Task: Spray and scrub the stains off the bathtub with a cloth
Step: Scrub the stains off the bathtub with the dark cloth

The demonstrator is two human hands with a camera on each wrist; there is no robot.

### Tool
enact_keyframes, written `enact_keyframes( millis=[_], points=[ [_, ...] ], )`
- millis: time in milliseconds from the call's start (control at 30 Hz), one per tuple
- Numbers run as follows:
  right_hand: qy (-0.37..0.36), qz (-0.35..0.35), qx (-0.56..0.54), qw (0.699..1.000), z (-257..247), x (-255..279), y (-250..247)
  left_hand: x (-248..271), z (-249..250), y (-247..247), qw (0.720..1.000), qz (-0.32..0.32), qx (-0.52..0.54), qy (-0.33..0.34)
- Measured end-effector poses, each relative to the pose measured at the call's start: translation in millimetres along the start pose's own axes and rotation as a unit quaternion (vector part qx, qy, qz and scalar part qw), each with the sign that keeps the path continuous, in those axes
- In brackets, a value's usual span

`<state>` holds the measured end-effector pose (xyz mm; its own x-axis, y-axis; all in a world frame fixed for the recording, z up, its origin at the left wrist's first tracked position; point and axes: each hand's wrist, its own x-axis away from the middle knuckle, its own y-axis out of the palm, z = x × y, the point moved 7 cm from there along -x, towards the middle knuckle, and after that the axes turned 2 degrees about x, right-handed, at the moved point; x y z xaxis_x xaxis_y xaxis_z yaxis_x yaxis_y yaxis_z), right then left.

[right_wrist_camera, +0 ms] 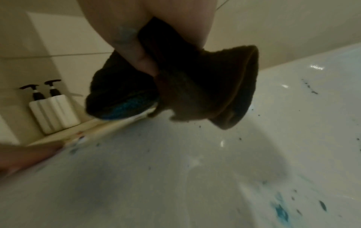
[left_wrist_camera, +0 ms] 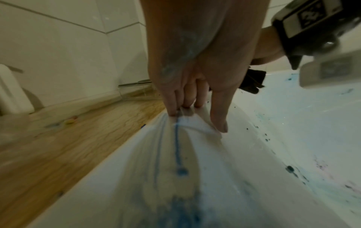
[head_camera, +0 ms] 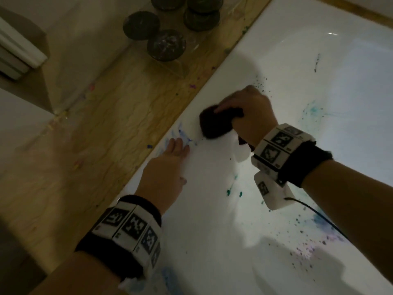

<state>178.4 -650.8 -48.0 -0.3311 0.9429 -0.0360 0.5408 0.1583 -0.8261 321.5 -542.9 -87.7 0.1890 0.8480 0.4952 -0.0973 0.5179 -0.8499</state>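
The white bathtub (head_camera: 212,188) carries blue, teal and purple stains. My right hand (head_camera: 244,109) grips a bunched dark brown cloth (head_camera: 214,124) and holds it against the tub's rim slope. From the right wrist the cloth (right_wrist_camera: 195,86) shows a blue-stained patch on its underside. My left hand (head_camera: 170,165) lies flat on the rim with straight fingers (left_wrist_camera: 175,101), touching a smeared blue stain (head_camera: 180,135). A blue streak (left_wrist_camera: 177,146) runs along the rim below the fingers. No spray bottle is in view.
A wooden ledge (head_camera: 95,135) with small coloured specks runs along the tub. Dark round lids of jars (head_camera: 165,45) stand on it at the back. White pump bottles (right_wrist_camera: 52,108) stand in the tiled corner. Teal and purple spatter (head_camera: 308,248) covers the tub's inner wall.
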Motion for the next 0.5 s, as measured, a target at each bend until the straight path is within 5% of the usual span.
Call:
enact_keyframes(
  millis=[67, 200, 400, 500],
  points=[
    [0.016, 0.047, 0.023, 0.998, 1, -14, -7, 1, 1, 1, 1.0, -0.005, -0.009, 0.001],
    [0.033, -0.077, 0.104, 0.991, -8, -25, 39, 2, 5, -6, 1.0, 0.014, 0.023, 0.005],
    [-0.14, -0.032, 0.01, 0.99, -30, 16, 62, 20, -14, -35, 0.951, 0.262, 0.165, 0.002],
    [-0.191, -0.057, -0.052, 0.978, -43, 35, 59, 30, -25, -40, 0.931, 0.279, 0.227, -0.053]
  ],
)
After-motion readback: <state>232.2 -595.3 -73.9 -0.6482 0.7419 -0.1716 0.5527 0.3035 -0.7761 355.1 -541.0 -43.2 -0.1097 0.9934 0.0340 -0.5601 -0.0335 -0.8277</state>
